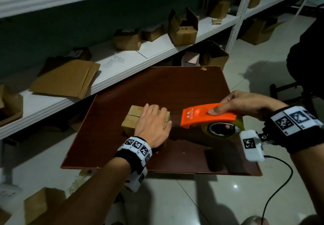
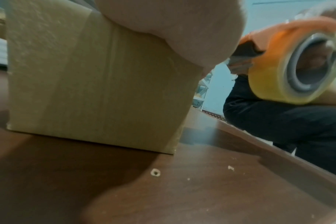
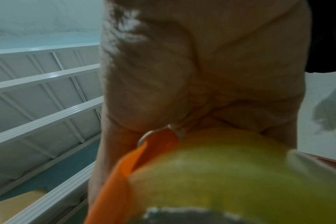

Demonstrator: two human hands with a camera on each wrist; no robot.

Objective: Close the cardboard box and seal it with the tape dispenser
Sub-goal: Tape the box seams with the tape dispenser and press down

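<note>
Surface: a dark reddish-brown board (image 1: 184,88) is being used as the work surface, and it is being lit dimly; small holes and pale crumbs are being shown on it in the left wrist view.
Room: white metal shelving (image 1: 122,62) is being seen behind the board, with flattened cardboard (image 1: 64,79) and several open cartons (image 1: 183,28) being stored on it; a pale glossy tiled floor (image 1: 192,198) is being seen around the board.
Cardboard box: the cardboard box (image 1: 133,118) is being kept upright on the board, left of centre, with its top flaps being held down and their centre seam being left visible.
Left hand: the left hand (image 1: 152,125) is being laid flat on the box top, with fingers being kept straight and together, pressing the flaps shut.
Tape dispenser: the orange tape dispenser (image 1: 206,116), loaded with 1 yellowish roll, is being held just to the right of the box, its front end being brought near the box's right edge; whether it is touching cannot be told.
Right hand: the right hand (image 1: 245,104) is being wrapped over the dispenser, with the thumb being pressed on the orange side and the fingers being curled across its top.
Person: dark clothing (image 2: 288,121) is being seen beyond the board in the left wrist view.
</note>
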